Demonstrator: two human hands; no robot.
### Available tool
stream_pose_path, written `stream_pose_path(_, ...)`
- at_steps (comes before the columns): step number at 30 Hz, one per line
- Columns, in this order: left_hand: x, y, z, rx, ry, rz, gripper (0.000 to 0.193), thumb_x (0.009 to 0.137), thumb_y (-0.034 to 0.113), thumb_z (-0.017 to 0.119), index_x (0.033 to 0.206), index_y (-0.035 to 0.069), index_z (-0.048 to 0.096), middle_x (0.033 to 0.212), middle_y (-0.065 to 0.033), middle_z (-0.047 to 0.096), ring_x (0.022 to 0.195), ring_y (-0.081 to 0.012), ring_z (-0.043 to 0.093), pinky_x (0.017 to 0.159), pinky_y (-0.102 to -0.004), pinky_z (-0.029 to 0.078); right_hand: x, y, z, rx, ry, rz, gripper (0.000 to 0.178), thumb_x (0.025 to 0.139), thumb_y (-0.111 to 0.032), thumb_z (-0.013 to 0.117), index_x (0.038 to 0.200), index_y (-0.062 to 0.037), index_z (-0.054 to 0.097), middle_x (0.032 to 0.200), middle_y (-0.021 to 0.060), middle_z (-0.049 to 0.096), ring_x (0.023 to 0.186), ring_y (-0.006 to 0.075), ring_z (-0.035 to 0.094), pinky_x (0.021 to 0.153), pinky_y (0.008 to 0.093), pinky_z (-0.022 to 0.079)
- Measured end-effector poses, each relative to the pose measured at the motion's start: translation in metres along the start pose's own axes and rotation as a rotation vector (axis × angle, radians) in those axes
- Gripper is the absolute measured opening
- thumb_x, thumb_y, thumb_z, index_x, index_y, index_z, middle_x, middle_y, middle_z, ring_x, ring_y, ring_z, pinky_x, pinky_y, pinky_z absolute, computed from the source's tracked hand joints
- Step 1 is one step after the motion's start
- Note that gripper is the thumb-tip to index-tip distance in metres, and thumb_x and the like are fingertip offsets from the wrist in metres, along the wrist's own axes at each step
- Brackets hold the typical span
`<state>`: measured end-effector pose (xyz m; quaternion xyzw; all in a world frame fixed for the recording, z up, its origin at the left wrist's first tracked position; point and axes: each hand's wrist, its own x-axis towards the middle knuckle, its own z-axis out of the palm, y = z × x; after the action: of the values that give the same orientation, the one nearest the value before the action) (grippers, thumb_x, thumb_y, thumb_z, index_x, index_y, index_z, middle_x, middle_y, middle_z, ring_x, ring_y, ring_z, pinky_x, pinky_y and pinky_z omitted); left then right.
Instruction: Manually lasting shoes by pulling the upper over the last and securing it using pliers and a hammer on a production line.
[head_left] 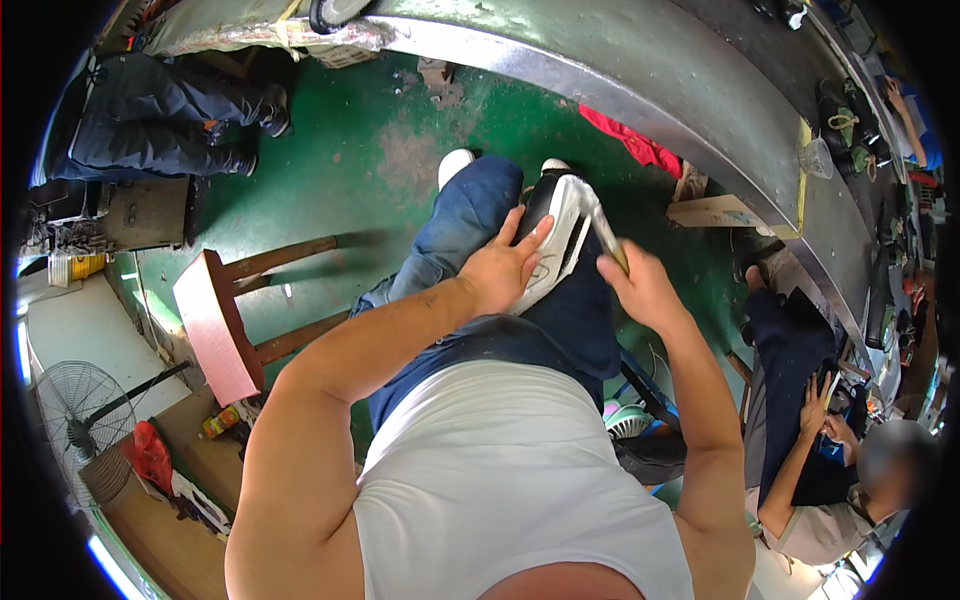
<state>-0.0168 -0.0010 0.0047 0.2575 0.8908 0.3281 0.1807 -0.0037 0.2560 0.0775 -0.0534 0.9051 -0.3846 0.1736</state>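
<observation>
A black and white shoe (562,240) lies across my lap on dark blue trousers. Its pale side has a dark slot along it and some markings. My left hand (503,268) holds the shoe, the thumb and fingers spread over its near left side. In my right hand (643,286) is a slim tool (607,232) with a tan handle and a pale grey shaft. The fingers are wrapped round the handle, and the tool's far end meets the white edge at the shoe's far end. Whether that end is a brush or a hammer head, I cannot tell.
A metal-edged bench (500,62) curves across the far side and right. On the left stand a wooden stool (218,325) and a wire-caged fan (85,418). Red cloth (630,138) hangs under the bench. One person sits at right; another's legs (170,115) show at far left.
</observation>
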Motion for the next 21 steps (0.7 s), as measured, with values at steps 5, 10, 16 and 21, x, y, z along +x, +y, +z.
stream_pose_path(5,0.016,0.014,-0.025,0.032,-0.226,-0.113,0.06,0.104,0.026,0.04,0.16,0.023,0.018,0.156,-0.0388,0.014,0.118,-0.0495,0.057,0.104,-0.0439,0.048,0.043,0.017,0.03,-0.118,0.207,-0.244,0.033,0.1,-0.031,0.055,0.098,0.0018,0.057,0.09,0.0239,0.066,0.085,0.0444,0.065,0.074,0.05,0.051)
stream_pose_path(10,0.022,0.026,-0.047,0.099,-0.389,-0.221,0.06,0.104,0.033,0.042,0.159,0.032,0.018,0.157,-0.0374,0.011,0.112,-0.0487,0.062,0.101,-0.0432,0.051,0.045,0.003,0.026,-0.272,-0.029,-0.077,0.036,0.101,-0.035,0.052,0.097,0.0006,0.057,0.089,0.0251,0.067,0.085,0.0445,0.065,0.074,0.0519,0.051)
stream_pose_path(16,0.0,0.024,-0.036,0.057,-0.289,-0.221,0.066,0.102,0.039,0.049,0.159,0.021,0.021,0.158,-0.0351,0.015,0.121,-0.0467,0.056,0.105,-0.0419,0.046,0.031,0.024,0.041,-0.205,-0.027,-0.046,0.036,0.102,-0.035,0.05,0.1,0.0005,0.058,0.087,0.025,0.067,0.084,0.0463,0.064,0.074,0.0524,0.05)
stream_pose_path(21,-0.03,0.014,-0.008,-0.482,0.074,-0.464,0.073,0.096,0.024,0.061,0.15,-0.011,0.028,0.138,-0.0351,0.051,0.135,-0.0373,0.049,0.113,-0.0339,0.036,0.011,0.01,0.039,-0.058,0.015,-0.097,0.035,0.101,-0.033,0.052,0.102,0.0011,0.058,0.085,0.0248,0.066,0.082,0.0461,0.064,0.072,0.052,0.05)
